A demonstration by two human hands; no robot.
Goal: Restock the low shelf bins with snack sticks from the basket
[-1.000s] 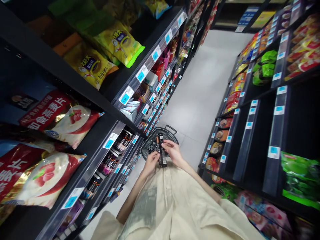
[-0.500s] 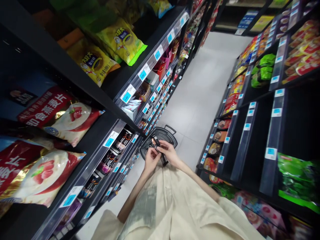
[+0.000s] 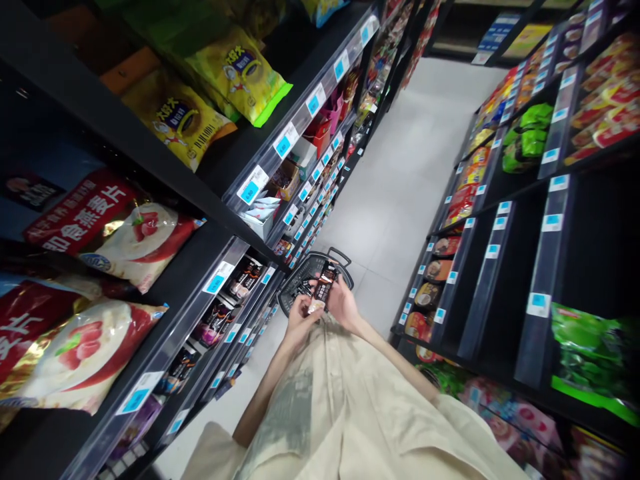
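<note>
A small dark, glossy packet [image 3: 325,283] with pale lettering and a lighter lower end is held in front of my waist. My left hand [image 3: 299,316] pinches it near that lower end. Around its right side curl the fingers of my right hand [image 3: 342,305], the palm turned partly up. Beneath both hands is a dark grey plastic shopping basket [image 3: 290,288] with a slotted wall and a loop handle. Other small dark items show inside it, too small to name and partly covered by my hands.
On the left, a black shelf [image 3: 200,247] holds oatmeal bags [image 3: 95,353] and yellow snack bags [image 3: 245,73]. Another shelf rack [image 3: 540,313] with green bags [image 3: 590,360] lines the right. A pale tiled floor [image 3: 385,180] runs between them.
The dark packet has turned in my hands so its lettered face shows upward. My right hand has opened out from over it to its right side. The view has shifted slightly.
</note>
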